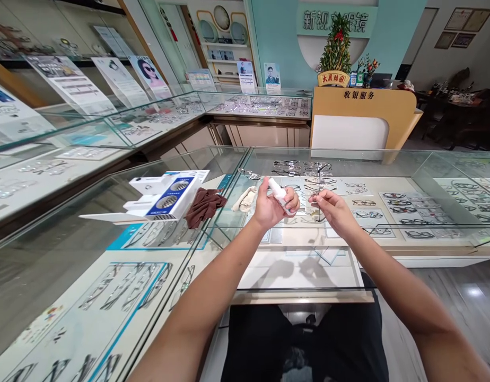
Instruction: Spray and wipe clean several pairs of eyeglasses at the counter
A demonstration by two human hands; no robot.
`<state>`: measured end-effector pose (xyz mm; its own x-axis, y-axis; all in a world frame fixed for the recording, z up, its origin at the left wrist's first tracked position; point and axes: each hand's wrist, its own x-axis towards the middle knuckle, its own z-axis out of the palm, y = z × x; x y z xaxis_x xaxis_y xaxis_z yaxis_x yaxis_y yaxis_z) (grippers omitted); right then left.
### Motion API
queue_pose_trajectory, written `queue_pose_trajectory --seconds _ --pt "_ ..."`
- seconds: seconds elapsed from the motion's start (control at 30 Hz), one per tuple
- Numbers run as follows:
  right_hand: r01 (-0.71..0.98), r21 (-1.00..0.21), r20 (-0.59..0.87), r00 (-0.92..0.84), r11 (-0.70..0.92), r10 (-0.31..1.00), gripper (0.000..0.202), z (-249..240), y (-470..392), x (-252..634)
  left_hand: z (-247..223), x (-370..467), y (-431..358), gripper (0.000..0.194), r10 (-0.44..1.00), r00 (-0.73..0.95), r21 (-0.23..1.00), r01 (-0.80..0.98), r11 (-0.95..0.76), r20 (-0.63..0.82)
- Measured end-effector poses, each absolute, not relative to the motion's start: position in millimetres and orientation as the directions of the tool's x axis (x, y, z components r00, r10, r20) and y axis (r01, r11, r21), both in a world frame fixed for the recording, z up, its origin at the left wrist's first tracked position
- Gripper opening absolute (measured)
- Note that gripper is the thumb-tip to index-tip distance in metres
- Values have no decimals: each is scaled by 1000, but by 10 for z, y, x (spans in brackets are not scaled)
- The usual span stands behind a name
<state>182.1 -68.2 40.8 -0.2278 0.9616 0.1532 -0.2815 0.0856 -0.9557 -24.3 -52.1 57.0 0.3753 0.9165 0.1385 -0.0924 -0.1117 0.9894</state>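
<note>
Ahead of me: leafy plant (pixel 335 53) on yellow service stand (pixel 364 107), pale sign (pixel 313 22) on teal wall (pixel 272 26) behind. Round dark disc (pixel 221 17) above white shelves (pixel 229 45). To my left, upright posters (pixel 70 85); far right, framed certificates (pixel 457 19) hang.

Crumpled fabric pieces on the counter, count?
2: brown cloth, right of the blue-and-white box; cream fabric, just left of the left hand, which holds a white bottle. More could be hidden behind that hand.
</note>
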Motion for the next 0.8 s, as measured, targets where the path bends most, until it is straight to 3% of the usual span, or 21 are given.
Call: queue_pose_trajectory --seconds 0.37,0.6,0.8 --pt "-233 -970 133 -289 65 948 47 330 -743 1735 312 -162 -469 62 914 141 880 247 -405 381" --pt "-246 -968 123 -292 50 948 46 312 -745 1728 325 -175 -483 58 887 166 856 235 -461 432" --pt "-381 -924 92 -233 -4 968 43 387 -688 1814 310 -179 -486 57 874 250 819 315 -480 416"
